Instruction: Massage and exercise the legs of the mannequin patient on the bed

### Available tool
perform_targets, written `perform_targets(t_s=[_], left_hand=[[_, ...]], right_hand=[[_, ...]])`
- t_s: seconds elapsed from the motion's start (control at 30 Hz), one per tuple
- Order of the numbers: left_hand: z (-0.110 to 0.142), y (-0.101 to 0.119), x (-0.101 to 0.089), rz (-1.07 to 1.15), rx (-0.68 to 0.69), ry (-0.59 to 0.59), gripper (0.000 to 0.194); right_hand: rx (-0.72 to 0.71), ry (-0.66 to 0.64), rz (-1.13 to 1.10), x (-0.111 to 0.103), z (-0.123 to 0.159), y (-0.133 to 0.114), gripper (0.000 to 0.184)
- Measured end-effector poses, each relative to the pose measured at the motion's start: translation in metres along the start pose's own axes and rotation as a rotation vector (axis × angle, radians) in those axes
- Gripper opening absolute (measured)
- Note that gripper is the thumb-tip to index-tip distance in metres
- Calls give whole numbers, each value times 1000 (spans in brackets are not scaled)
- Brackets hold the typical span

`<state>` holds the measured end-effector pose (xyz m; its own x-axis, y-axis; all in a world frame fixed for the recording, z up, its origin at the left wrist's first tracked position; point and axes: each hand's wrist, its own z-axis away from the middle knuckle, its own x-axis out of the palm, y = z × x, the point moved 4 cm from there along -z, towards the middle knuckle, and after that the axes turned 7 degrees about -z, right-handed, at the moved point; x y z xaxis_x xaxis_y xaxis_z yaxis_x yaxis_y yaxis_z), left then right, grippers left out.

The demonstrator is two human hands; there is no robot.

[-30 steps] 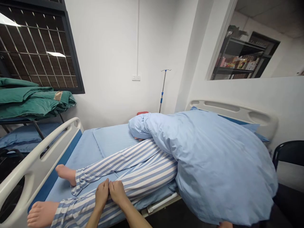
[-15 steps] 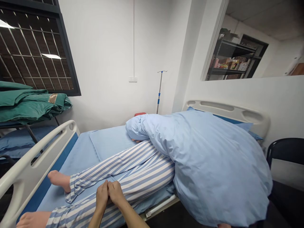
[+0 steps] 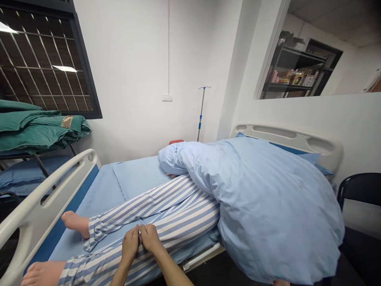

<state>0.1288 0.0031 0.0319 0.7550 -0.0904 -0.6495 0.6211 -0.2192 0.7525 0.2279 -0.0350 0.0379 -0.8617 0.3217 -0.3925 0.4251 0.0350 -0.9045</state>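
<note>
My left hand (image 3: 130, 243) and my right hand (image 3: 149, 238) are side by side, nearly touching, above the nearer leg of a figure lying on the bed. The fingers of both are curled in, and what they hold, if anything, is hidden. Beneath them are the figure's blue-and-white striped trousers (image 3: 190, 216). Two bare feet show at the left, the farther foot (image 3: 76, 224) and the nearer foot (image 3: 43, 273). A bunched light-blue quilt (image 3: 264, 202) covers the upper body and hangs over the near side of the bed.
The bed has a pale footboard (image 3: 49, 194) at the left and a headboard (image 3: 324, 147) at the right. An IV pole (image 3: 201, 113) stands behind it. Green folded bedding (image 3: 38, 127) lies at the left. A dark chair (image 3: 361, 190) is at the right.
Both hands have shifted slightly right and the small gap between them has widened a little. Fingers remain curled. The quilt and legs keep their places on the bed.
</note>
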Motion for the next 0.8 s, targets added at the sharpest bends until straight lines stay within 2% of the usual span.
perform_targets(t_s=[0.17,0.27,0.33,0.43,0.53,0.7,0.8], left_hand=[[-13,11,5,281,-112,-55,48],[-12,23,8,422,-146,-44,47],[-8,24,11,405,-156,-20,46],[0,21,14,223,-65,-2,42],[2,18,17,62,-3,-25,41],[0,19,20,-13,20,-93,42],[1,19,22,-17,46,-90,42]], right_hand=[[176,-64,-409,1,-4,7,52],[188,-43,-494,-1,-6,7,49],[181,-40,-515,-2,-7,8,49],[186,-21,-457,-4,-7,9,49],[172,-19,-308,-12,-8,2,47],[-20,-27,-34,-30,-8,-19,50],[-40,-11,21,-32,-5,-12,51]])
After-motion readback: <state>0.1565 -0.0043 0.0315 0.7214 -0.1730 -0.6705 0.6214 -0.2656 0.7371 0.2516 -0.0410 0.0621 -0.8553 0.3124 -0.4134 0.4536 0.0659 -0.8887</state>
